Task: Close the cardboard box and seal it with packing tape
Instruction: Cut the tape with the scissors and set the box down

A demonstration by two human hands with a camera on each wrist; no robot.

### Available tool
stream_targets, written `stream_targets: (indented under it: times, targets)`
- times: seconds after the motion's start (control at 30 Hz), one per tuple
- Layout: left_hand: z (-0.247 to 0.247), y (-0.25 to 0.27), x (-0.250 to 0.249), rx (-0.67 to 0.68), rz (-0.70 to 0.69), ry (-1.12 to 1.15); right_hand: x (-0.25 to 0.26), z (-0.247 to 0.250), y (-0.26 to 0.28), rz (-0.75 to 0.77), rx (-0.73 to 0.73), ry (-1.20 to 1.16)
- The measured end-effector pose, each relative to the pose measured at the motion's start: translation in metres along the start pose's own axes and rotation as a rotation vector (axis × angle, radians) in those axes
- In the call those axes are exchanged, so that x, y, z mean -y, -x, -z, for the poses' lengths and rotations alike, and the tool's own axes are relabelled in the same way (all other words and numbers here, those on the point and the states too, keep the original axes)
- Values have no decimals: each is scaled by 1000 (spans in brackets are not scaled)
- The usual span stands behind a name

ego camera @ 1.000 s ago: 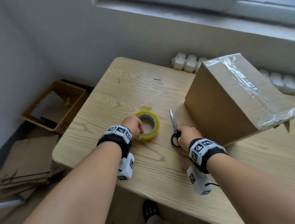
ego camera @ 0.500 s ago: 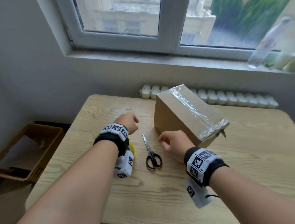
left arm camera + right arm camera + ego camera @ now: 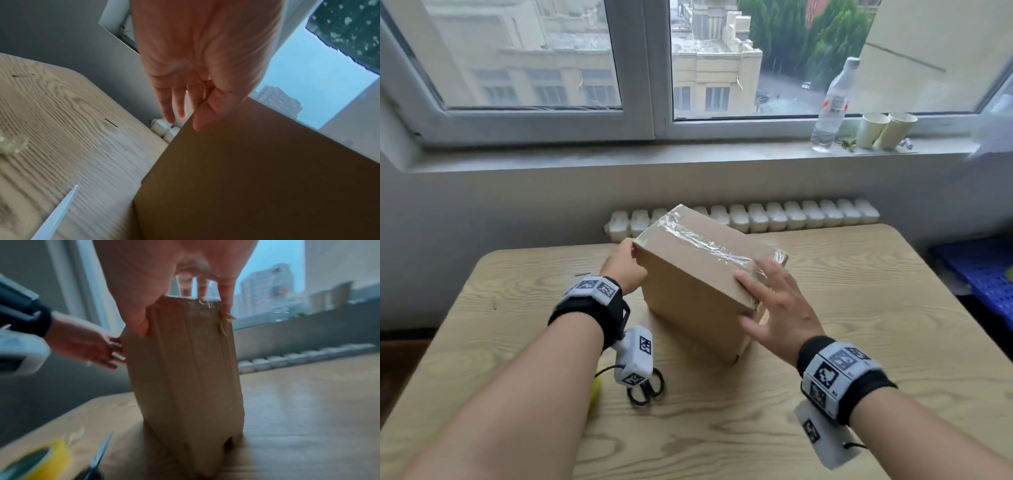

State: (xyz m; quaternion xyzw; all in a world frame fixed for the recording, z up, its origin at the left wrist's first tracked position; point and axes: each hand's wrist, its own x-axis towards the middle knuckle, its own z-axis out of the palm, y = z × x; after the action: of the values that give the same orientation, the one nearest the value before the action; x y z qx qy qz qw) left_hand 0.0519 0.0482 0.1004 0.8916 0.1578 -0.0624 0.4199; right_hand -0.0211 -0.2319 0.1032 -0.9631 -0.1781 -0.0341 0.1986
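The closed cardboard box (image 3: pixel 688 291) stands on the wooden table (image 3: pixel 859 342), with clear tape (image 3: pixel 702 245) wrinkled along its top seam. My left hand (image 3: pixel 625 265) touches the box's far left corner; in the left wrist view its thumb (image 3: pixel 203 118) lies on the box (image 3: pixel 246 178) and the fingers stay straight. My right hand (image 3: pixel 767 301) lies spread over the near right end. Its thumb (image 3: pixel 139 324) rests on one side of the box (image 3: pixel 185 378), the fingers over the top. The yellow tape roll (image 3: pixel 41 462) lies loose near the front left.
Black-handled scissors (image 3: pixel 645 390) lie beside the roll, half hidden under my left wrist. A crumpled tape scrap (image 3: pixel 12 144) sits on the table's left part. A bottle (image 3: pixel 832 106) and paper cups (image 3: pixel 887 130) stand on the window sill; a radiator (image 3: pixel 791 216) runs behind the table.
Both hands let go of the tape roll and the scissors and moved forward onto the box. The head view rose from the table towards the window.
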Motion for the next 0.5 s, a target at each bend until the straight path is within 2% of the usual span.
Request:
stream_targets:
  times: [0.2,0.33,0.5]
  targets:
    - [-27,17,-3,281,46,65,-26,2,-11,-330,-157,-325]
    - [-45,20,5,277,52,92,-47,-26,-7,-562,-125,-641]
    - [-45,25,2,253,43,53,-51,-32,0,-596,-18,-706]
